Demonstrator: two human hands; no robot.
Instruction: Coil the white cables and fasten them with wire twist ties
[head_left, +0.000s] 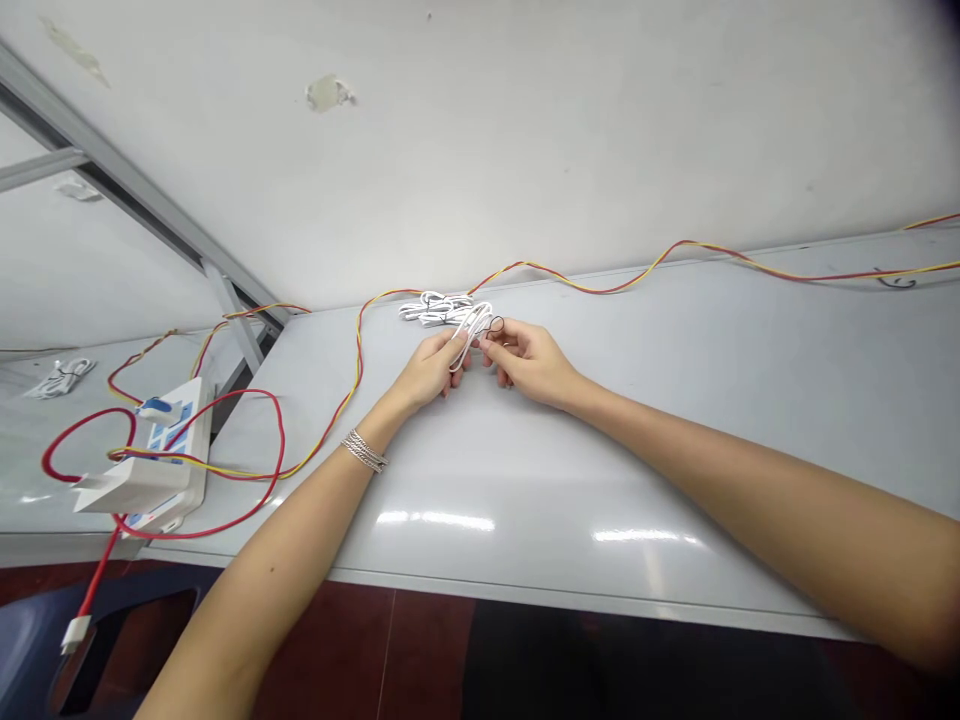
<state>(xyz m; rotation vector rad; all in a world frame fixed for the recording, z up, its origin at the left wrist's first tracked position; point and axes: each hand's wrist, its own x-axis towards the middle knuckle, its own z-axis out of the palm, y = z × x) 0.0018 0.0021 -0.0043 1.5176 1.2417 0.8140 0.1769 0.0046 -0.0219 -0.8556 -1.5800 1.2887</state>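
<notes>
The person's left hand (431,372) held a white cable bundle (474,320) near the far edge of the counter (540,480), its fingers closed around the lower part of the loops, so that the upper loops stood out above the thumb. The right hand (538,366) was just beside it, thumb and forefinger pinched together on a thin black tie (496,324) that curled up in a small loop; whether the tie also went round the held bundle could not be made out. Directly behind the left hand, more white cable bundles (431,308) lay on the counter near the wall (562,130), the held one partly overlapping them in view. A silver bracelet (364,451) circled the left wrist. A twisted red and yellow wire (551,270) ran along the wall side, passed behind the bundles and curved down toward a white power strip (196,445) on the left. A blue and white plug (159,408) and a bulky white adapter (139,485) sat at the strip, with a red cable (280,430) looping beside them. A white connector (75,633) hung below at the lower left, and another coiled white cable (64,378) lay at the far left.
</notes>
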